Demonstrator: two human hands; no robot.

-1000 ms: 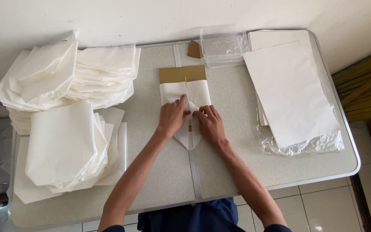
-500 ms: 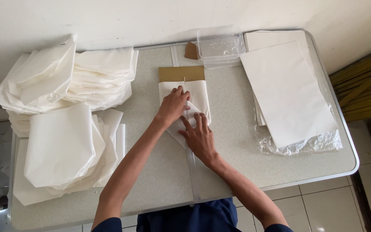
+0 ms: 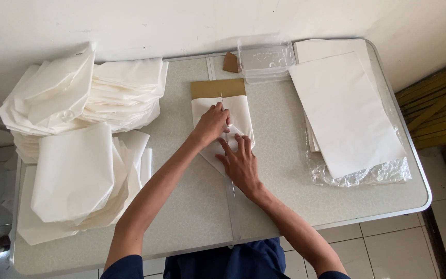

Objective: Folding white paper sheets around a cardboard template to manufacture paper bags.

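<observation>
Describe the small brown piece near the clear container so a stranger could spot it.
Start at the table's far edge, by the wall. Just left of the clear plastic container lies the brown scrap. It is far smaller than the tan cardboard strip nearer the hands, and it lies apart from it.

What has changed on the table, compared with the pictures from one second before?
The left hand slid up the folded white paper toward the brown card. The right hand dropped lower and now presses the paper's pointed lower part flat. Neither hand let the paper go. The paper stacks, flat sheets and clear box stayed in place.
</observation>
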